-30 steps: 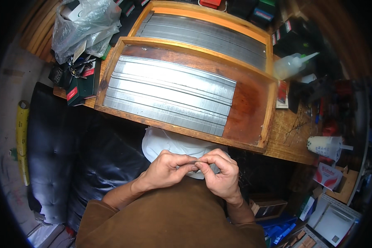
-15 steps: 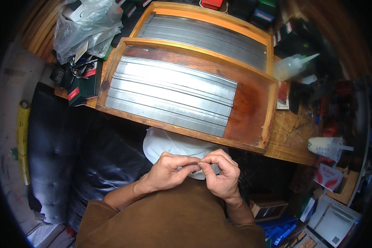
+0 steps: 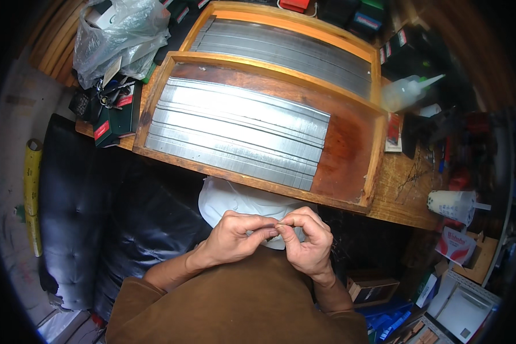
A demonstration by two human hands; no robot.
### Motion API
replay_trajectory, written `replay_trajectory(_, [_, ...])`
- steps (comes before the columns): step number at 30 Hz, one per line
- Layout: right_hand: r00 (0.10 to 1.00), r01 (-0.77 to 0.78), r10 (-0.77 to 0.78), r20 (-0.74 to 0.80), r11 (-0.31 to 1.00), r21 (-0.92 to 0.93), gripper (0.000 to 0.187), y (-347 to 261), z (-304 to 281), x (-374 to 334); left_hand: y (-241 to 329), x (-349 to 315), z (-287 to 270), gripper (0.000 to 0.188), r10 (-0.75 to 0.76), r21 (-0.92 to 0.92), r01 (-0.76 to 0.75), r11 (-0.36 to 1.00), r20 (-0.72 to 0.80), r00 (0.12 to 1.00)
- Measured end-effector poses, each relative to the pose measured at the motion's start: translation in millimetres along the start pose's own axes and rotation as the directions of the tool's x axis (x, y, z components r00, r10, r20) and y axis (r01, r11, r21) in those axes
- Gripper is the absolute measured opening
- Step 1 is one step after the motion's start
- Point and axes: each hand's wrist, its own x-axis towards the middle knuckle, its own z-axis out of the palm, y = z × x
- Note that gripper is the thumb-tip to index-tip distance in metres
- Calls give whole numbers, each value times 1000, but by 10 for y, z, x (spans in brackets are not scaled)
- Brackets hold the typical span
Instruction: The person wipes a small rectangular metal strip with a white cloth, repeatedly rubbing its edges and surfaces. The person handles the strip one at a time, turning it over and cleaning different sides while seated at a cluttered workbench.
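Observation:
My left hand (image 3: 239, 235) and my right hand (image 3: 307, 241) meet fingertip to fingertip above a white cloth (image 3: 226, 200) by my lap. Both are closed in a pinch, thumb against forefinger. Whatever they pinch is too small to make out. Just beyond them is a shallow wooden tray (image 3: 223, 176) with a reddish-brown base. Rows of thin, shiny metal strips (image 3: 235, 135) lie side by side across most of it, leaving the base bare at its right. Behind it, a second wooden tray (image 3: 292, 22) holds darker grey metal strips (image 3: 281, 54).
Small dark green boxes (image 3: 117, 123), keys (image 3: 110, 94) and a clear plastic bag (image 3: 120, 43) crowd the table's left. A translucent squeeze bottle (image 3: 404, 93) lies right of the trays, with a patterned cup (image 3: 452, 205) nearer. A black padded seat (image 3: 149, 223) is at my left.

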Motion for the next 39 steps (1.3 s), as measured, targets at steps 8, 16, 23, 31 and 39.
replay_trajectory(8, [998, -50, 51, -20, 996, 71, 17, 143, 66, -19, -39, 19, -35, 14, -80, 9, 80, 997, 60, 995])
replay_trajectory(16, [968, -251, 249, 32, 956, 151, 29, 231, 47, -26, -157, 13, -8, 14, -385, -428, 440, 789, 214, 898])
replay_trajectory(23, [828, -389, 335, 450, 921, 30, 32, 100, -319, -388, -170, 112, -105, 33, -593, -562, 567, 601, 162, 789])
replay_trajectory(31, [938, -214, 160, 307, 965, 149, 18, 282, -72, -757, -233, 171, -3, 30, -624, -606, 579, 545, 168, 763])
replay_trajectory(39, [979, -152, 115, 171, 962, 227, 25, 395, 208, -1073, -169, 288, -27, 29, -630, -413, 696, 587, 307, 713])
